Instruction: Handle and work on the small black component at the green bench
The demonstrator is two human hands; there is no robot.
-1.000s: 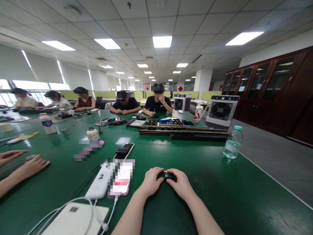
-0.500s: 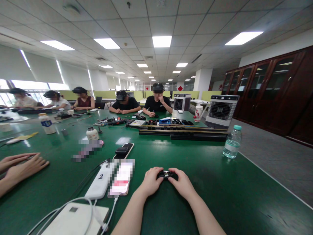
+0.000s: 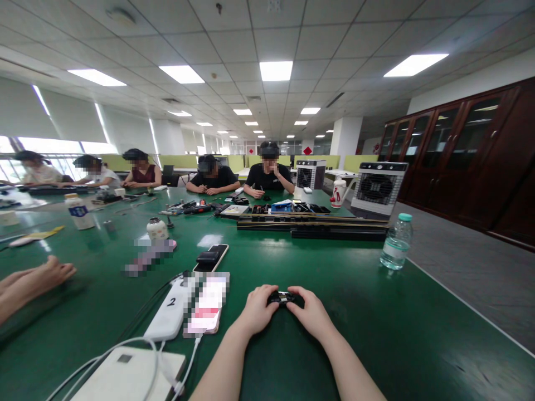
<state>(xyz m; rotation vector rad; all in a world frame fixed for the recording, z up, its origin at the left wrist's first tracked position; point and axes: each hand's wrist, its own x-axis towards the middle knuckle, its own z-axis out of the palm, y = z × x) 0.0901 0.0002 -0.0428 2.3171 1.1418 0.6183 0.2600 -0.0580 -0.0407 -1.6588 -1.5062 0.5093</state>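
My left hand (image 3: 258,309) and my right hand (image 3: 309,313) meet over the green table (image 3: 376,334), both closed on a small black part (image 3: 284,298) held between the fingertips. The part sits just above the table surface; its details are too small to make out. A white power bank marked "2" (image 3: 169,316) and a phone (image 3: 208,312) lie just left of my left hand.
A water bottle (image 3: 395,241) stands at the right edge. Long black rails (image 3: 317,227) lie across the middle. A neighbour's hands (image 3: 29,281) rest at the left. Several people sit at the far side; two fans (image 3: 378,189) stand behind. A white box with cables (image 3: 125,373) lies near left.
My hands keep the same grip on the small black part. The neighbour's hands at the left have drawn together and pulled back toward the left edge.
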